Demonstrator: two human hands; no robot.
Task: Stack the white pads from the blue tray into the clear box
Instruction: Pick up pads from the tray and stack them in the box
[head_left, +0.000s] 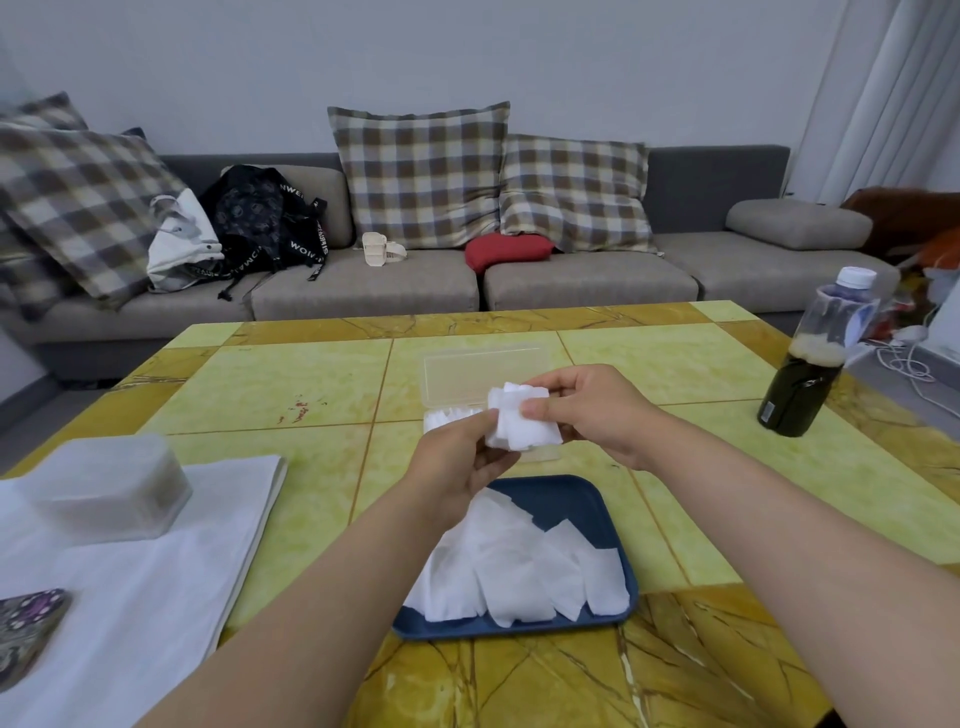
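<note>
Both hands (524, 421) grip a small pad bundle (524, 418) above the partly filled clear box (483, 374); many pads (519, 566) remain in the blue tray (561, 493).

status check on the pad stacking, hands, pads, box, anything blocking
Left hand and right hand both pinching a small bunch of pads above the clear box. Box open, some pads inside. More left in blue tray. Nothing blocking.

Loose square white cotton pads (511, 571) overlap in the rectangular blue plastic tray (550, 496) at the tabletop's near edge; beyond it, the clear plastic box (483, 371) lies open.
</note>
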